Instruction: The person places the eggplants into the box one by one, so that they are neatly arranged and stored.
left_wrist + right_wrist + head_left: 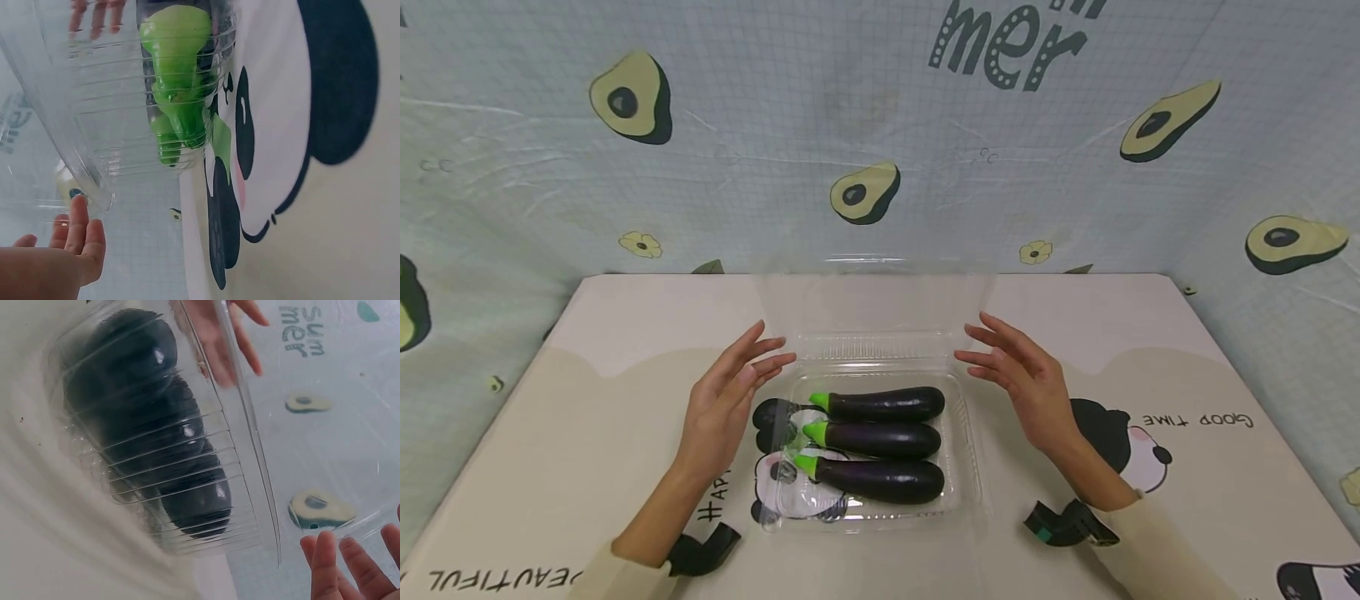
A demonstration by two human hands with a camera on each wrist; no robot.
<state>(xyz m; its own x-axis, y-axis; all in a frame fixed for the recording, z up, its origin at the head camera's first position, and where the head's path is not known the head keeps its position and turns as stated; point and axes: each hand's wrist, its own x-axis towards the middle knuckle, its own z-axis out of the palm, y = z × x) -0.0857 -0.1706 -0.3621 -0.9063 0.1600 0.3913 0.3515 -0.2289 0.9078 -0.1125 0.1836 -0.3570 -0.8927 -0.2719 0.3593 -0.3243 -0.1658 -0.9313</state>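
Observation:
Three dark purple eggplants (pixel 880 439) lie side by side in a clear plastic clamshell box (pixel 967 500), green stem ends to the left. Behind them the box's transparent lid (pixel 872 304) stands raised. My left hand (pixel 722 408) hovers by the box's back left corner, fingers loosely extended and holding nothing. Opposite it, near the back right corner, my right hand (pixel 1026 383) has its fingers spread, also without anything in them. Through the ribbed wall, the left wrist view shows the green stems (pixel 178 81); the right wrist view shows the rounded dark ends (pixel 194 494).
The box stands on a pale table mat (pixel 647 417) with printed pandas and lettering. A light curtain (pixel 760 167) printed with avocados hangs behind and at both sides. Black camera mounts (pixel 703 554) sit at both wrists.

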